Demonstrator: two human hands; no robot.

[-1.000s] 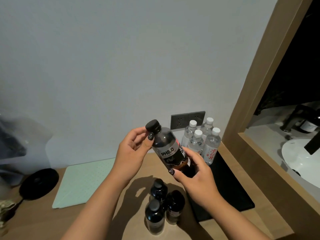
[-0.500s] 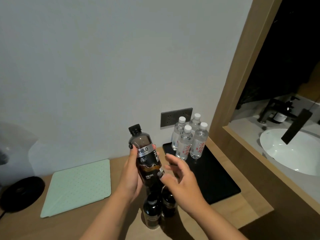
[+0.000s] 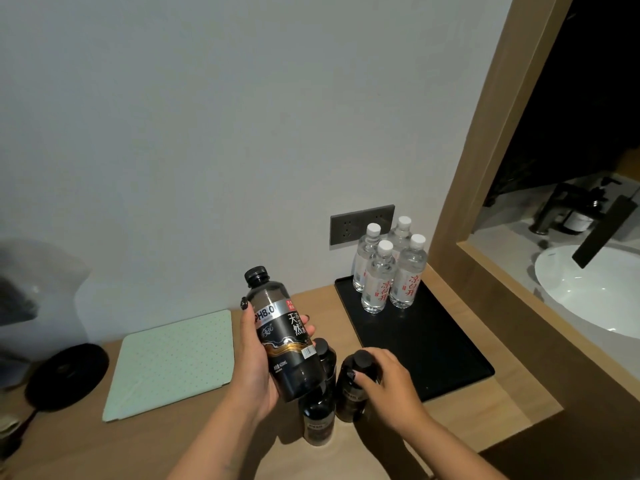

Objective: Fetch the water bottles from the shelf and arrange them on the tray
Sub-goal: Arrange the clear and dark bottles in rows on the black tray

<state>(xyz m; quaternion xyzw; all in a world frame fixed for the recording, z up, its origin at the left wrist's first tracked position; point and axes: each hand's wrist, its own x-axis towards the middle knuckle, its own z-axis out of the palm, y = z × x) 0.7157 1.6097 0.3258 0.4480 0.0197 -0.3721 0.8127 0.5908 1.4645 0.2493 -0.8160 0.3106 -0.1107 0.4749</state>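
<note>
Above the counter, left hand [image 3: 256, 362] grips a black bottle [image 3: 282, 337]; right hand [image 3: 388, 382] clasps another bottle [image 3: 353, 386].

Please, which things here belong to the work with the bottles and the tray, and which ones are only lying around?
Belong to the job:
black tray
four clear bottles standing on it
dark bottle held in the left hand
dark bottles on the counter, one under the right hand

Just lying about:
green mat
black round disc
wall socket
sink
</note>
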